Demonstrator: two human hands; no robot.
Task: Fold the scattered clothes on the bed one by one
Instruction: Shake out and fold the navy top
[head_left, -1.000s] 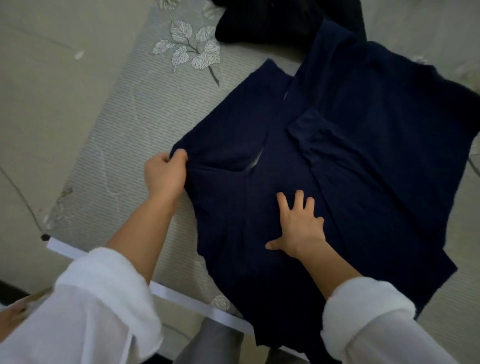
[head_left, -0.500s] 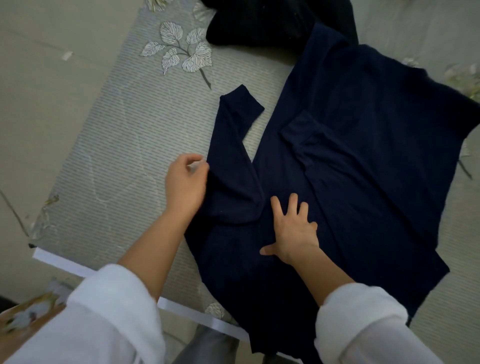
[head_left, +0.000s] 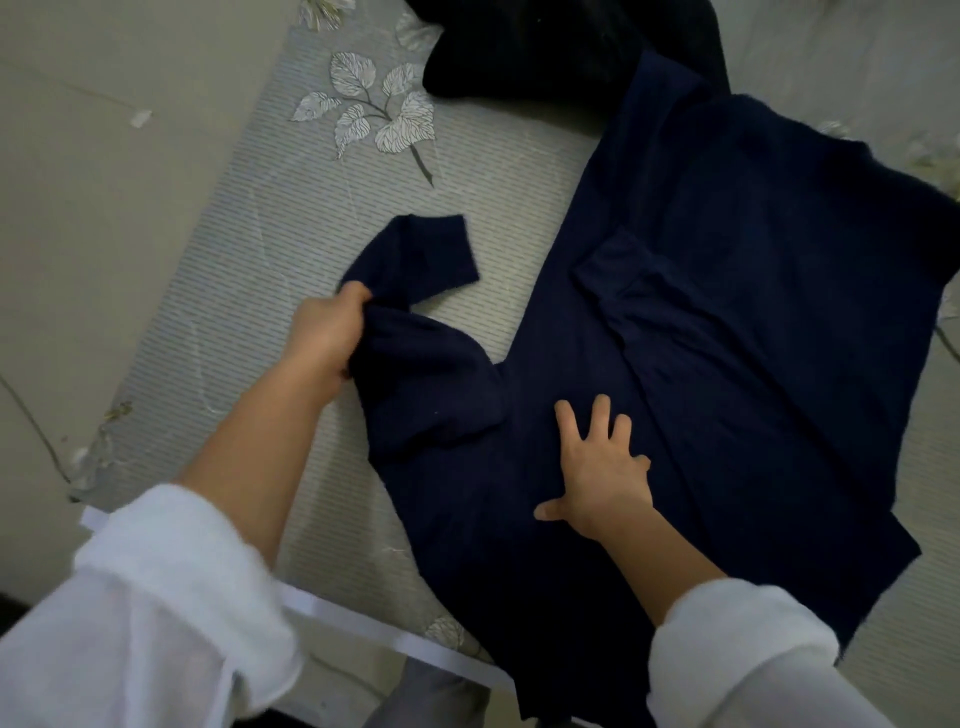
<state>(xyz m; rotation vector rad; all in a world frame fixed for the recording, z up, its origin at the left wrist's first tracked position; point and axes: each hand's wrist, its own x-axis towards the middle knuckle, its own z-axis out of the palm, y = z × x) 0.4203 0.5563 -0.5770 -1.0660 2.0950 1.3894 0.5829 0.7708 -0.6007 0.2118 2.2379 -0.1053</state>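
Note:
A dark navy top (head_left: 727, 322) lies spread on the bed (head_left: 218, 291), its hem hanging over the near edge. Its left sleeve (head_left: 421, 260) sticks out to the left, bent, with the cuff pointing right. My left hand (head_left: 327, 338) grips that sleeve at the bend, fingers curled into the fabric. My right hand (head_left: 597, 467) lies flat with fingers spread on the body of the top, near its middle, pressing it down. The other sleeve is folded in across the chest.
A black garment (head_left: 545, 47) lies bunched at the far edge, touching the navy top. The grey striped sheet has a leaf print (head_left: 374, 114). A white bed edge (head_left: 363, 623) runs along the near side, with pale floor (head_left: 104, 156) to the left.
My left hand took hold of the left sleeve and pulled it outward to the left, away from the body of the top. My right hand stayed pressed on the fabric.

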